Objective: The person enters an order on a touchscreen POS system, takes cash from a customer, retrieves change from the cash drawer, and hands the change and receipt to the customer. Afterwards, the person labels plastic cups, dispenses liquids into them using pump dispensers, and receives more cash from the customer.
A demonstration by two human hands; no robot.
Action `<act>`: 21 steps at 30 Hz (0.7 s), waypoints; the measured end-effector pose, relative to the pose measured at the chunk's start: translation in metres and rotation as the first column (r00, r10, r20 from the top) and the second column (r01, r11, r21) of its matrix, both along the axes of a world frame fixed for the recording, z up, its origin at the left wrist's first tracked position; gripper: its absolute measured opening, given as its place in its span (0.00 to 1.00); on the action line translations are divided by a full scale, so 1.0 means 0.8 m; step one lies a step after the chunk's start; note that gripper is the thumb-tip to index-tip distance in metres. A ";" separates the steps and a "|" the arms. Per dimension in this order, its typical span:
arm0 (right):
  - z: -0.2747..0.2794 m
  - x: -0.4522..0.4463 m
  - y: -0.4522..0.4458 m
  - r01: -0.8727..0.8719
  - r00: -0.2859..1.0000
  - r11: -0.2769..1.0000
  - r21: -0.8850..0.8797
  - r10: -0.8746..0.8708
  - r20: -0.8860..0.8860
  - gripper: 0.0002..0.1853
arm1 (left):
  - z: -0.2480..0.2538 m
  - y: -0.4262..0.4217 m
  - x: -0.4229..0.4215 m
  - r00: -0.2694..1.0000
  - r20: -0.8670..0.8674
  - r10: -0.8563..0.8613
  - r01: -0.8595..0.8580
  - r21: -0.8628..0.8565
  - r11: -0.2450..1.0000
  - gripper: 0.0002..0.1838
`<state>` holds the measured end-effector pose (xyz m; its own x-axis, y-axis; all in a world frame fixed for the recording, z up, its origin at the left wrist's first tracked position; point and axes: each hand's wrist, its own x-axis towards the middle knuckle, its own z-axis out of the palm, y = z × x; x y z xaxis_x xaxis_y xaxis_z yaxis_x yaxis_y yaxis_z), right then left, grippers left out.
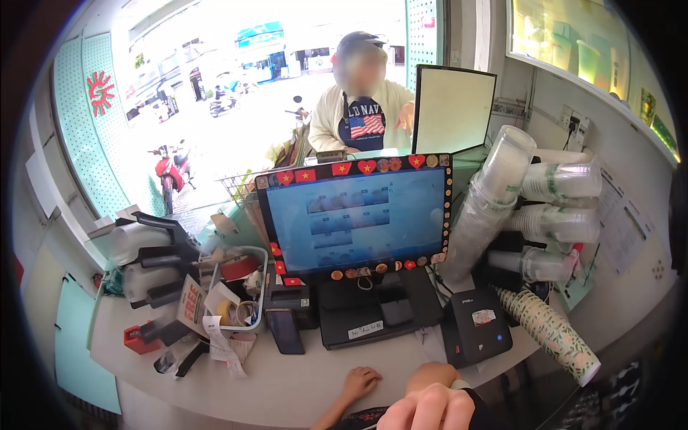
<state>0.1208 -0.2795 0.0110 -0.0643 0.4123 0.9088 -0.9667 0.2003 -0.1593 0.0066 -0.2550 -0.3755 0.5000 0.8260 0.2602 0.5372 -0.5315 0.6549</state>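
On the counter (279,401), near the bottom centre, my left hand (362,382) rests with its fingers lying loosely apart and nothing in them. My right hand (430,411) is large at the bottom edge, knuckles up and fingers folded. Its fingertips are hidden, so what it holds, if anything, cannot be seen. Another patch of bare skin (431,375) shows just behind it; whose it is stays unclear. Beyond the hands are a monitor (358,215) showing a grid of items, a black cash drawer (380,308), a leaning phone (284,331) and a black printer (476,326).
Behind the monitor stands a person (365,118) in a helmet and pale jacket. Stacked plastic cups (494,179) and patterned paper cups (548,333) line the right. A basket (261,287) of tapes, receipts (222,344) and a red object (142,340) are on the left.
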 end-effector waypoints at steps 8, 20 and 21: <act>0.005 0.004 -0.003 -0.123 0.991 0.991 0.060 0.126 -0.036 0.07 | 0.006 -0.001 -0.001 1.000 0.012 0.004 -0.004 -0.019 1.000 0.07; 0.017 0.004 0.003 -0.346 0.936 0.930 0.128 0.331 0.120 0.07 | 0.012 -0.002 0.003 1.000 0.004 0.010 -0.010 -0.003 1.000 0.06; 0.017 0.005 0.003 -0.337 0.939 0.933 0.129 0.322 0.123 0.07 | 0.011 -0.001 0.003 1.000 0.005 0.006 -0.006 -0.016 1.000 0.06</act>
